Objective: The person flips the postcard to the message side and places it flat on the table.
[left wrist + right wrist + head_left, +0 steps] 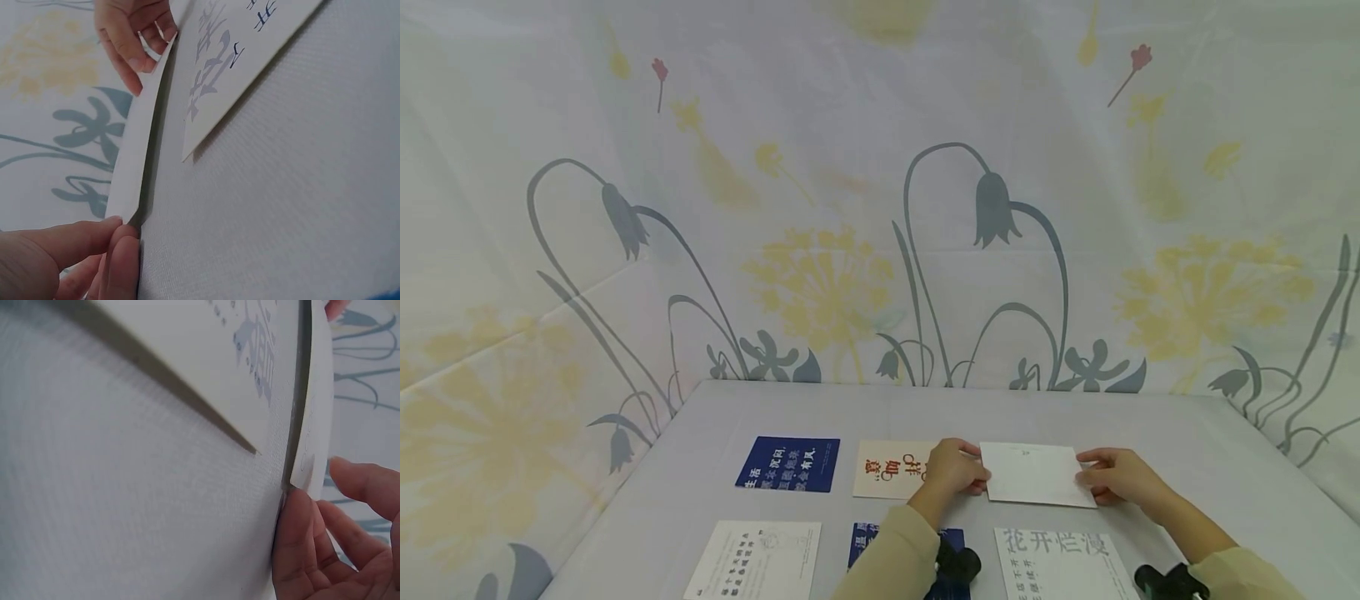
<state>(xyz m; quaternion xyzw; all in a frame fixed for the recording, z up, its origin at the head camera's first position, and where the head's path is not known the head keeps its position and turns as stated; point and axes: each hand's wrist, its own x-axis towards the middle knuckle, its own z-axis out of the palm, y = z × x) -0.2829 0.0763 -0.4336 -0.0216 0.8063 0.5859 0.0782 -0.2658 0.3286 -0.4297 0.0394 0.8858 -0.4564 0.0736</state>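
A blank-looking white card (1037, 473) with a small faint mark lies at the back right of the table. My left hand (953, 468) pinches its left edge; in the left wrist view the thumb (87, 240) is on top and a finger bends below. At the opposite edge is my right hand (1122, 477), fingers touching near the corner. The right wrist view shows its thumb (359, 481) standing apart from the fingers, beside the card (312, 425). A dark gap runs under the card's near edge.
A cream card with red characters (887, 471) is partly behind my left hand. A blue card (793, 465) lies farther left. In front are a white card (760, 558), a blue card (865, 537) partly under my forearm, and a grey-lettered card (1056, 567). Patterned cloth (835, 317) hangs behind.
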